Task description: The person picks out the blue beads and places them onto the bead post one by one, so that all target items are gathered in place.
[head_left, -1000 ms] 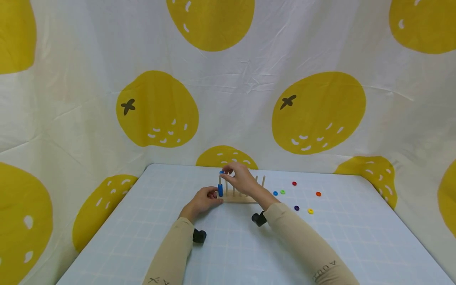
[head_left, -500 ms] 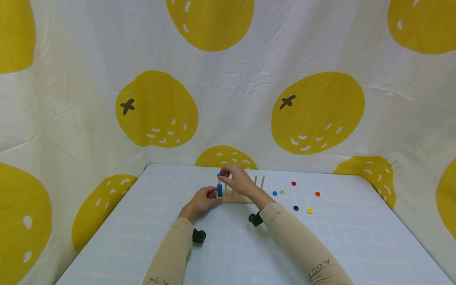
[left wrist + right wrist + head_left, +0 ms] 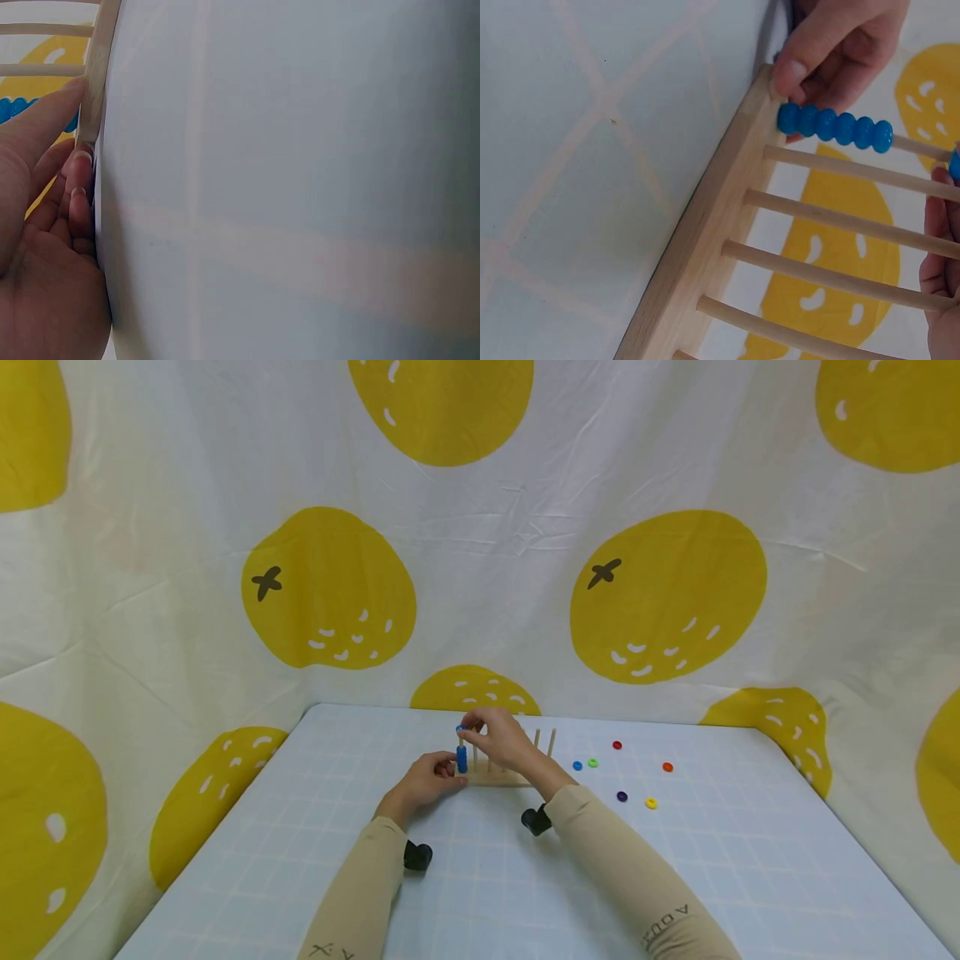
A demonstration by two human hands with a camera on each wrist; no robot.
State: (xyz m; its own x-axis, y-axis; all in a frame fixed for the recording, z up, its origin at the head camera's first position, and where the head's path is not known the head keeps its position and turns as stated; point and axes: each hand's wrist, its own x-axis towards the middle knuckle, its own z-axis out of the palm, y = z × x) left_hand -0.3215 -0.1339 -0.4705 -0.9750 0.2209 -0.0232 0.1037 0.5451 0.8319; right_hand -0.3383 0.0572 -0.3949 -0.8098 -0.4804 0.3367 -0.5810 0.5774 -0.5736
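A wooden rack (image 3: 498, 782) with a row of upright pegs stands on the table. Several blue beads (image 3: 836, 126) are stacked at the bottom of its leftmost peg. My left hand (image 3: 426, 781) grips the left end of the base, thumb on the front and the other fingers curled at the end. Between the thumb and fingers of my right hand (image 3: 501, 739) is one blue bead (image 3: 955, 163), held at the top of that same peg. Whether the peg tip is inside the bead is hard to see. The other visible pegs (image 3: 832, 217) carry no beads.
Right of the rack lie loose beads: blue (image 3: 577, 766), green (image 3: 593, 762), red (image 3: 617, 745), orange (image 3: 667, 767), purple (image 3: 622, 797) and yellow (image 3: 651, 803). Behind the table (image 3: 480, 893) hangs a white curtain (image 3: 495, 543) printed with yellow fruit.
My right hand has shifted slightly left and brought the blue bead down onto the leftmost peg's top. My left hand stays at the base's end.
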